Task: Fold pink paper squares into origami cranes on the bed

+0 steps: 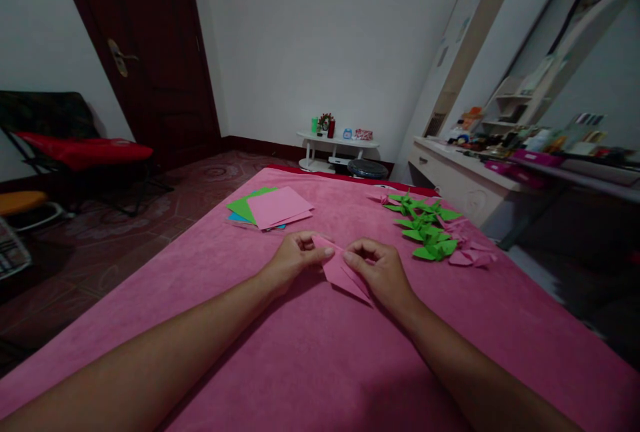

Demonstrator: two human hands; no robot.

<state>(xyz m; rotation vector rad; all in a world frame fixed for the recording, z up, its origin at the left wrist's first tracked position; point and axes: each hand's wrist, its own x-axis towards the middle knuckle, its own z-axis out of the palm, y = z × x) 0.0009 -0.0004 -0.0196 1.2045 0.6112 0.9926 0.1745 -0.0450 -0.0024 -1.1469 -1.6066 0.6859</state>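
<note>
A folded piece of pink origami paper point(341, 273) is held between my two hands just above the pink cloth. My left hand point(299, 256) pinches its upper left edge, thumb on top and fingers behind. On the other side, my right hand point(377, 268) grips the paper's right edge between thumb and bent fingers. The paper narrows to a point at the lower right. Beyond my left hand lies a stack of square paper sheets point(280, 205), pink on top with green and blue below. Several folded green paper cranes point(433, 245) and pink paper cranes point(473, 255) lie beyond my right hand.
The pink cloth point(240, 365) covers the surface under my arms. Behind its far edge stand a low white table point(337, 142) with small items and a dark round stool point(367, 169). A cluttered dresser point(450, 169) is on the right, a red chair point(85, 152) on the left.
</note>
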